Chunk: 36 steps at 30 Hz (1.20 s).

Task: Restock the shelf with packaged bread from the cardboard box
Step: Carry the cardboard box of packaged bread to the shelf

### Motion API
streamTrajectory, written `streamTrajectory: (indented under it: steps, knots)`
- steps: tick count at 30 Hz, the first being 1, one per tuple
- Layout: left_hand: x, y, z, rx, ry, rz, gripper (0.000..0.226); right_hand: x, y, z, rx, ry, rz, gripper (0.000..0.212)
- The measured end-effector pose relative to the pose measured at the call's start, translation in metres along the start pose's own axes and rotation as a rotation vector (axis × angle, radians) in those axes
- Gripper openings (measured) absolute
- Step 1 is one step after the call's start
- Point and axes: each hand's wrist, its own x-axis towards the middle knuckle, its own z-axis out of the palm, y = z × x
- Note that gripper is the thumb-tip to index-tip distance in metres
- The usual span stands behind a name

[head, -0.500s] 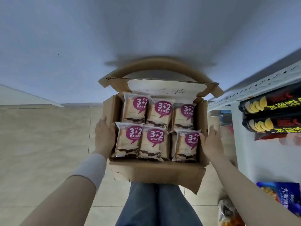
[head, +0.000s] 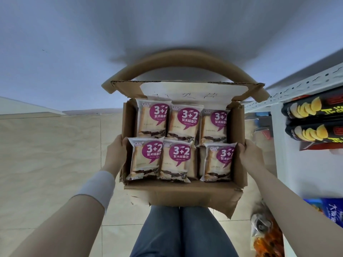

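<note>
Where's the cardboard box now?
Centre of the head view, the cardboard box is held between the left hand and right hand, shelf to its right.

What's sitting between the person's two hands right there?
In the head view, the open cardboard box spans the gap between the left hand and the right hand, with six bread packs showing inside it.

"3+2" on bread packets, "紫米味面包" beneath; cardboard box handwriting illegible
</note>
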Motion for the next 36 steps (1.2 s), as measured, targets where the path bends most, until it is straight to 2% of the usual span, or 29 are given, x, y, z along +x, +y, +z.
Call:
streamTrajectory:
  steps: [9, 20, 27, 32, 36]
  knots:
    - [-0.030, -0.009, -0.023, 0.060, 0.000, 0.143, 0.030, -0.054, 0.014, -0.004, 0.035, 0.110, 0.045, 0.025]
    - [-0.083, -0.049, -0.077, 0.224, -0.173, 0.488, 0.033, -0.248, 0.071, 0.030, 0.164, 0.326, 0.227, 0.021]
    - [-0.157, -0.057, -0.072, 0.378, -0.346, 0.711, 0.028, -0.388, 0.138, 0.075, 0.347, 0.413, 0.498, 0.027]
    - [-0.222, -0.068, -0.033, 0.554, -0.409, 0.887, 0.037, -0.492, 0.199, 0.120, 0.585, 0.496, 0.701, 0.030]
    - [-0.292, -0.089, 0.008, 0.654, -0.531, 1.008, 0.036, -0.576, 0.250, 0.160, 0.699, 0.589, 0.865, 0.030]
